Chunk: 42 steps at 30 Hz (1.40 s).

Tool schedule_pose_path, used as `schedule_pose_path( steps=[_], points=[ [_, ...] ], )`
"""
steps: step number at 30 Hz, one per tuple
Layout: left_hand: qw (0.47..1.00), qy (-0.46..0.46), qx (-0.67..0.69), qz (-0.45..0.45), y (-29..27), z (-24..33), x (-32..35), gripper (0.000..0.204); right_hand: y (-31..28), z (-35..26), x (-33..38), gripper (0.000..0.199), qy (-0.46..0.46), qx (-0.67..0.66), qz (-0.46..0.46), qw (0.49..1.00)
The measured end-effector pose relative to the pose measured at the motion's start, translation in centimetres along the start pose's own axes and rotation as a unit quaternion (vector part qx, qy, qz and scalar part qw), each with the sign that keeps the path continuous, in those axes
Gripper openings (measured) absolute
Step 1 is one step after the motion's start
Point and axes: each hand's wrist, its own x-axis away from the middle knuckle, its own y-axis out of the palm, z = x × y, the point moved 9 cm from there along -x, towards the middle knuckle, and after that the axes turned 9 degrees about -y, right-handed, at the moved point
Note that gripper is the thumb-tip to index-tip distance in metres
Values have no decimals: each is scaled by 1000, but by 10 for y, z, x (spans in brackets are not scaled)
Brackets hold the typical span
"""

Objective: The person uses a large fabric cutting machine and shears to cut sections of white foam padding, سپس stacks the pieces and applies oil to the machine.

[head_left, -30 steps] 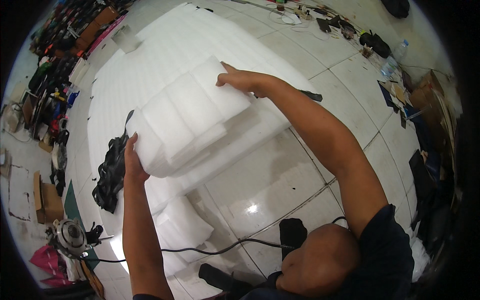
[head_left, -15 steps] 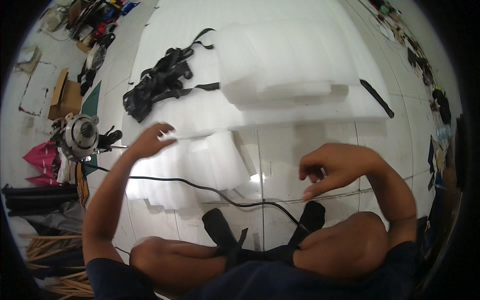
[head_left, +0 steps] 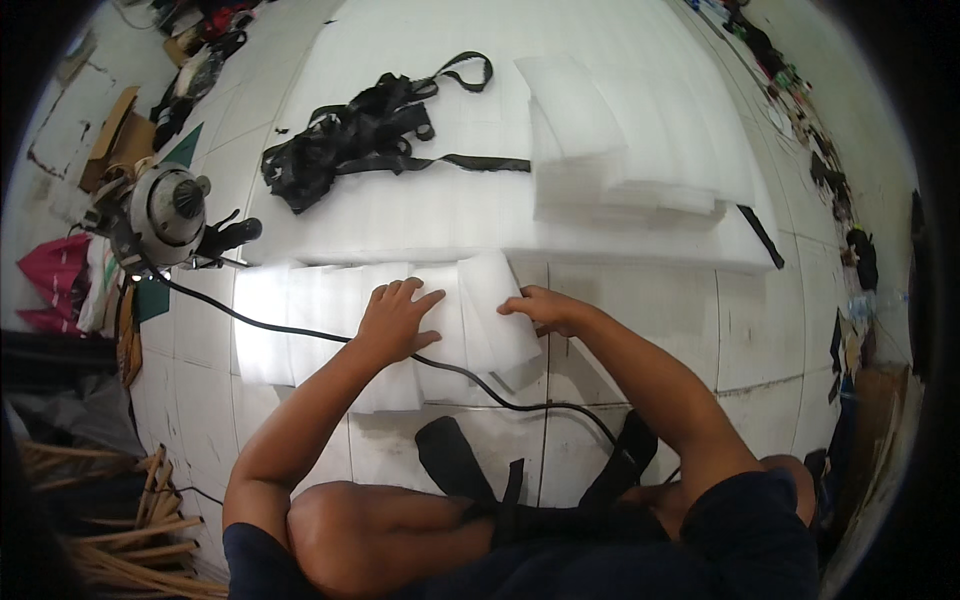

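A row of overlapping white foam sheets (head_left: 320, 310) lies on the tiled floor in front of me. My left hand (head_left: 397, 320) rests over its middle, fingers spread, holding nothing. At the right end of the row, my right hand (head_left: 550, 308) pinches the edge of a foam sheet (head_left: 492, 325), thumb on top and the other fingers partly hidden beneath. Beyond the row lies a large, thick white foam slab (head_left: 420, 225). A stack of smaller foam sheets (head_left: 650, 150) sits on its right part, and a tangled black strap (head_left: 350, 135) on its left.
A metal machine with a round head (head_left: 168, 215) stands at the left; its black cable (head_left: 470, 378) crosses over the foam row toward my feet. Farther left are a cardboard box (head_left: 118, 145), a pink bag (head_left: 52, 280) and wooden sticks (head_left: 130, 540). Clutter (head_left: 830, 180) lines the right wall.
My right hand has moved left and forward and closed on a foam sheet's edge. My left hand has shifted right onto the row. The view has turned slightly.
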Motion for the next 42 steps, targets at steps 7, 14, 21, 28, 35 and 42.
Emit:
schedule_pose_path(
  steps=[7,14,21,28,35,42],
  points=[
    [999,-1,32,-18,7,-6,-8,66,32,27,-27,72,-28,-200,-10,979],
    [1000,6,24,-9,14,-9,-8,65,4,8,11,97,15,-36,66,997],
    [999,13,41,0,6,-8,-8,64,-25,-55,98,102,-50,65,-70,994],
    [987,-30,130,92,-15,-34,-1,53,9,-104,78,98,-208,-58,-52,975],
    [990,-127,49,40,-23,-55,39,48,34,-81,48,91,-206,-146,-112,961],
    [863,-87,498,-10,-59,-37,52,66,62,-107,59,94,-288,-172,-115,935]
  ],
)
